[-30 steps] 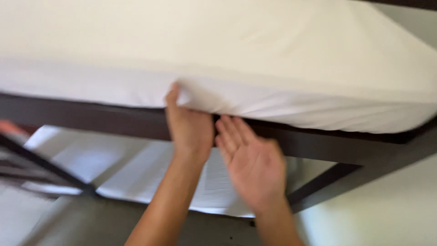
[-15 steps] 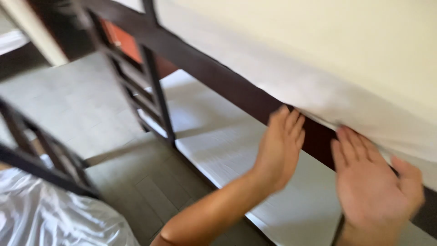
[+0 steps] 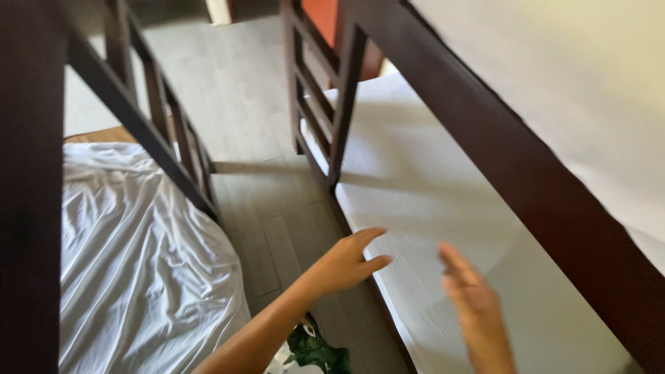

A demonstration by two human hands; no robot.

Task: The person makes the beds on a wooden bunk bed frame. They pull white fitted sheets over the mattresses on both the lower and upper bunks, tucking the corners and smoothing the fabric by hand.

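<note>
Lower mattress (image 3: 443,208): white, bare, lying in the bottom bunk under the dark rail (image 3: 526,166) of the upper bunk. Its near edge runs along the grey plank floor (image 3: 242,104).

Left hand (image 3: 346,263): above the mattress's near edge, palm down, fingers loosely spread, thumb pointing toward the mattress. Nothing in its grip. Touching the edge or just over it: cannot tell. Forearm reaches in from bottom centre.

Right hand (image 3: 478,305): over the mattress surface, further in than the left, blurred. Fingers open and extended, holding nothing. Contact with the mattress cannot be told.

Upper mattress (image 3: 575,90): pale, top right, sitting above the dark rail, well apart from both hands.

Ladder (image 3: 325,104): dark wood, slatted, standing at the far end of the lower mattress, touching the bunk frame.

Second frame (image 3: 138,118): dark slatted wood on the left, across the floor strip from the bunk. A broad dark post (image 3: 28,208) fills the left edge.

Sheet (image 3: 138,263): white, rumpled, creased, on the bed at left below that frame.

Green leafy pattern (image 3: 315,350): small patch at bottom centre, just beside the left forearm; what it belongs to is unclear.
</note>
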